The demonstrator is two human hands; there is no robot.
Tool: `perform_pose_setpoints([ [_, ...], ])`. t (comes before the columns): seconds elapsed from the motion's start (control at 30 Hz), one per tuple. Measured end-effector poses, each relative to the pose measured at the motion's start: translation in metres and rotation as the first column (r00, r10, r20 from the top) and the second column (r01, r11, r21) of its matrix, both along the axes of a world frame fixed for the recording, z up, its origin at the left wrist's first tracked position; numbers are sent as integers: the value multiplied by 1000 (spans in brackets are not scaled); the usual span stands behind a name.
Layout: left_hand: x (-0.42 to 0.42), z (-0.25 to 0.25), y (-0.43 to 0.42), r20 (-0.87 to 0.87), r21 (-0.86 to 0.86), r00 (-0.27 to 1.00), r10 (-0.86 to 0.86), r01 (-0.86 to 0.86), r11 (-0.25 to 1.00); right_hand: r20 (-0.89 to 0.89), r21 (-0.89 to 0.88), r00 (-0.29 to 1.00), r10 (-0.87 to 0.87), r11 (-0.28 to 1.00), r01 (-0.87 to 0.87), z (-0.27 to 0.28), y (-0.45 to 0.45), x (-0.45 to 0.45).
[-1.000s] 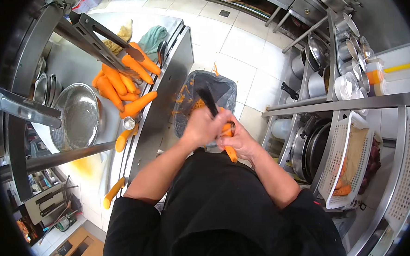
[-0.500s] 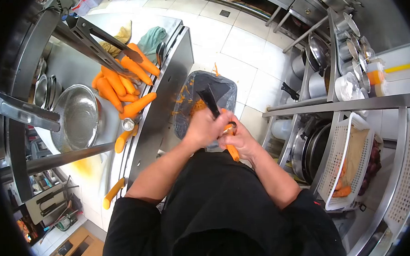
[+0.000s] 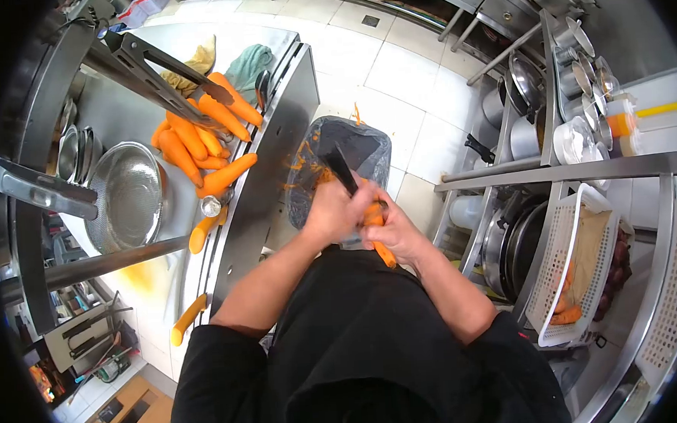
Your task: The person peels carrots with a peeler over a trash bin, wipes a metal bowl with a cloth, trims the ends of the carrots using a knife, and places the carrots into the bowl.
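My left hand (image 3: 331, 210) is closed around a black-handled peeler (image 3: 339, 170), whose handle points up and away from me; its blade end is mostly hidden by my fingers. A carrot (image 3: 381, 244) is gripped in my right hand (image 3: 398, 235), its lower end tilted toward my apron. Both hands meet over the near edge of a bin lined with a dark plastic bag (image 3: 365, 137). Orange peelings (image 3: 299, 161) cling to the liner and lie inside it.
On the steel counter (image 3: 263, 169) to my left lie several carrots (image 3: 225, 175), a mesh strainer (image 3: 127, 196) and a green cloth (image 3: 250, 67). One carrot (image 3: 188, 320) sits near its edge. Racks of pots and a white basket (image 3: 543, 308) stand on my right.
My left hand and the peeler have shifted slightly, uncovering more of the carrot's upper part. The right hand keeps its hold on the carrot in nearly the same place.
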State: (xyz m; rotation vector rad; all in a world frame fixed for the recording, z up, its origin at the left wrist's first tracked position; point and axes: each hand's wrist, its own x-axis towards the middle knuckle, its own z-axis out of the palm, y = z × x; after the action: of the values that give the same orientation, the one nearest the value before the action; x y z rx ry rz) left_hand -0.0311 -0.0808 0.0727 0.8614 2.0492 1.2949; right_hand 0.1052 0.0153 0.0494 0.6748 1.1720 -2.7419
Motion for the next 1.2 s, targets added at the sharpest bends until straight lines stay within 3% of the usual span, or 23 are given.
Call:
perform_pose_setpoints([
  [0.07,-24,-17,9,-159,-56,981,107,-117,992,-22,33,996,91,995,-90,11,-8,4],
  [0.1,-41,-49,11,-184,-92,973,138,-157,983,-30,56,988,148,988,-146,15,-8,5],
  [0.13,-56,-57,9,-22,-217,989,149,-151,965,-21,60,992,123,991,-121,15,-10,6],
  [0.2,-63,-55,7,130,-67,945,300,-293,954,-35,89,999,32,996,-28,13,-2,-2],
  [0.3,-45,-10,8,279,-49,930,240,-236,970,-18,41,999,-26,999,27,2,-2,3],
  [0.43,-2,11,-2,97,77,995,-19,12,997,-15,-17,999,-49,999,49,-2,-3,2],
  [0.53,-33,-18,8,99,-95,972,215,-206,974,-28,26,1000,-11,1000,12,4,-5,6],
  [0.57,-47,-25,9,117,-79,965,234,-226,971,-22,-8,1000,-16,1000,16,7,-5,5],
  [0.63,-42,-12,9,203,-19,955,215,-216,976,-1,-88,999,-40,995,39,11,-7,7],
  [0.7,-24,15,5,291,53,951,109,-130,990,-26,-44,998,-49,998,48,2,-3,8],
  [0.73,-13,20,1,256,70,966,38,-57,996,-40,-23,998,-51,998,50,0,-1,8],
  [0.8,-15,14,4,183,-18,979,84,-82,996,-35,83,999,-25,996,27,2,-1,11],
  [0.87,-44,-39,7,-137,-85,979,152,-165,983,-42,127,999,-7,992,13,8,-3,10],
  [1.0,-26,14,-1,323,79,938,128,-161,984,-36,143,999,-29,989,34,5,-3,7],
  [1.07,-10,10,-2,270,130,962,-33,-3,991,-6,160,1000,-11,987,12,-4,-3,8],
  [1.13,-29,-6,5,154,-24,978,143,-141,990,24,158,999,22,987,-25,-7,-5,8],
  [1.17,-48,-39,6,-17,-33,986,165,-165,986,-12,189,999,53,981,-50,-4,-2,2],
  [1.2,-56,-34,4,145,-36,964,222,-219,975,-39,216,996,85,974,-75,0,-1,-1],
])
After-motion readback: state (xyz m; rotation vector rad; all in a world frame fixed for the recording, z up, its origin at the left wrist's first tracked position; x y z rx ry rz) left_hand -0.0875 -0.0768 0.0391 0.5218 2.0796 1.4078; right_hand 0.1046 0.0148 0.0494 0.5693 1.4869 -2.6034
